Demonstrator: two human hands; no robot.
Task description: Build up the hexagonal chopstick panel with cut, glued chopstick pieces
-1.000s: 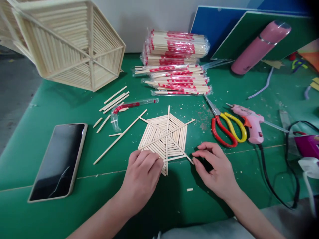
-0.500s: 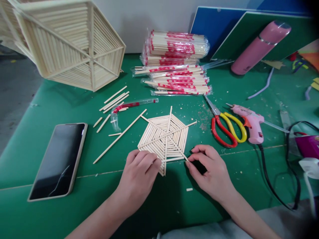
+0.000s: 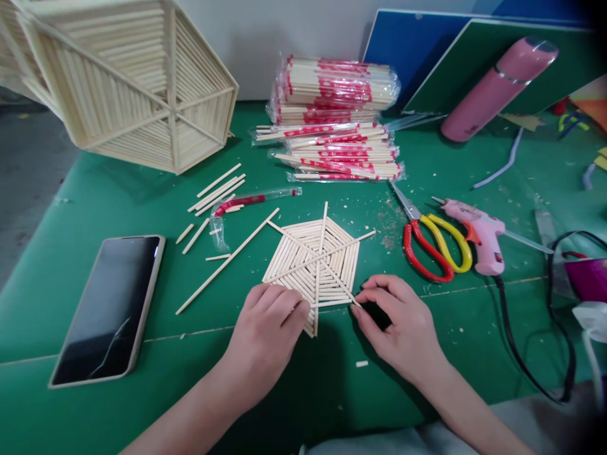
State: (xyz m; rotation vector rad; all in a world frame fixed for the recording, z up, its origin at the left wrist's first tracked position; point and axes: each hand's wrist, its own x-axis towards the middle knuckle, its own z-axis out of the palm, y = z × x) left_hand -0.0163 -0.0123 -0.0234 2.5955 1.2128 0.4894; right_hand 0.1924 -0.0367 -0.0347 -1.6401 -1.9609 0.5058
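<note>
A flat hexagon of glued wooden sticks [image 3: 318, 256] lies on the green table [image 3: 71, 202], with spokes crossing its middle. My left hand [image 3: 265, 335] rests on its near left edge, fingers curled and pressing the sticks. My right hand [image 3: 403, 325] sits at the near right corner, thumb and forefinger pinched on the tip of a stick that juts out there. A long loose stick [image 3: 227, 260] lies slanted to the left of the hexagon.
A phone [image 3: 111, 306] lies at the left. Red-and-yellow scissors [image 3: 434, 243] and a pink glue gun [image 3: 477, 230] with a black cord lie at the right. Wrapped chopstick packs [image 3: 336, 117], a large stick hexagon frame [image 3: 128, 79] and a pink flask [image 3: 496, 88] stand behind.
The hexagon has turned slightly under my hands. My right hand moved left and closed in on the jutting stick tip at the near right corner; my left hand stayed on the near edge.
</note>
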